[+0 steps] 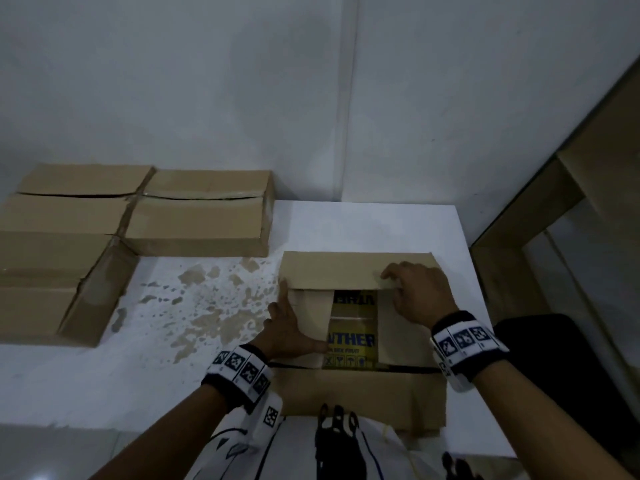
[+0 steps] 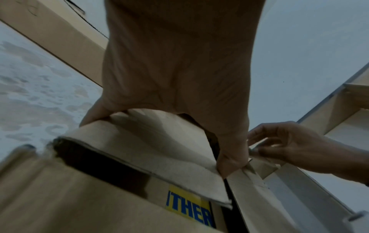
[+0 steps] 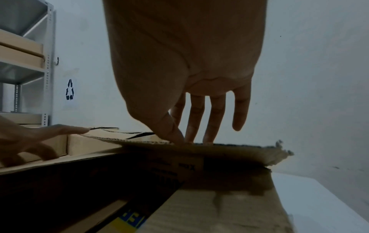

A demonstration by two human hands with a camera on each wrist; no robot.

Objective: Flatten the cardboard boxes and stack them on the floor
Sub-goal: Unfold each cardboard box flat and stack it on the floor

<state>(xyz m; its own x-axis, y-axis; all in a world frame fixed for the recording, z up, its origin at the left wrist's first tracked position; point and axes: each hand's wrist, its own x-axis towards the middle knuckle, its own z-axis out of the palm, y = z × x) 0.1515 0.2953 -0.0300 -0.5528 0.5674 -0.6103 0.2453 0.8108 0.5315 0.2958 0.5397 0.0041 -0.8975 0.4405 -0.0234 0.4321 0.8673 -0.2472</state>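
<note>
An open cardboard box (image 1: pixel 360 393) stands on the white table (image 1: pixel 381 226) right in front of me. A yellow label with blue letters (image 1: pixel 353 337) shows inside it. My left hand (image 1: pixel 291 327) lies flat on the left inner flap (image 1: pixel 311 313), fingers straight along the box's left edge and thumb spread across the flap. My right hand (image 1: pixel 419 296) pinches the near edge of the far flap (image 1: pixel 329 271). In the right wrist view its thumb (image 3: pixel 173 134) and fingertips meet on that flap's corrugated edge (image 3: pixel 229 148). The near flap hangs toward me.
Three closed cardboard boxes sit on the table's left: one at the back (image 1: pixel 201 216), one behind it at far left (image 1: pixel 69 202), one nearer (image 1: pixel 45 289). Brown stains (image 1: pixel 207 306) mark the tabletop. A shelf unit (image 1: pixel 554 220) and a black object (image 1: pixel 554 358) stand at right.
</note>
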